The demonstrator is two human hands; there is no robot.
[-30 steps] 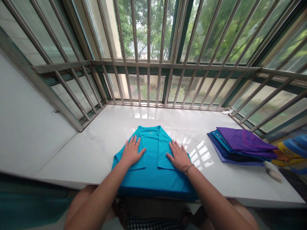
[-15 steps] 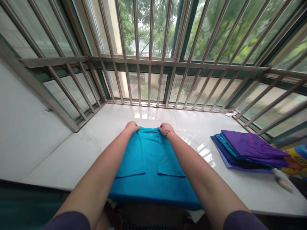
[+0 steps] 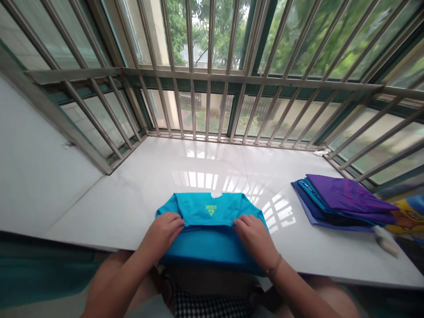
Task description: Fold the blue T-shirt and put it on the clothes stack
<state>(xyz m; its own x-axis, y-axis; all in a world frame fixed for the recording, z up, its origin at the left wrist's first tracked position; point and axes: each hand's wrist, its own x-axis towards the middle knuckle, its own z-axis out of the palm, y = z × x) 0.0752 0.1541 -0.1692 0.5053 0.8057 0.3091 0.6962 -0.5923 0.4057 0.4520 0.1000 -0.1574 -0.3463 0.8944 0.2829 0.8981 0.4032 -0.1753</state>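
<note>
A turquoise T-shirt (image 3: pixel 205 245) lies on the white sill in front of me, its lower part draping over the front edge. Its upper part is folded over toward me, and a small yellow-green logo shows upside down on the folded layer. My left hand (image 3: pixel 168 227) pinches the left end of the folded edge. At the right end of that edge, my right hand (image 3: pixel 252 236), with a thin bracelet on its wrist, pinches the cloth too. Both hands are closed, and the fabric between them is fairly straight.
To the right sits a stack of folded clothes (image 3: pixel 347 201), purple on top with blue layers below. A yellow-and-blue printed item (image 3: pixel 409 216) lies beyond it. Metal window bars (image 3: pixel 208 106) border the white sill (image 3: pixel 109 207) at the back and sides.
Both hands have come toward me from the shirt's neckline, folding its top part over. The logo now shows, and the separate sleeve flaps are covered.
</note>
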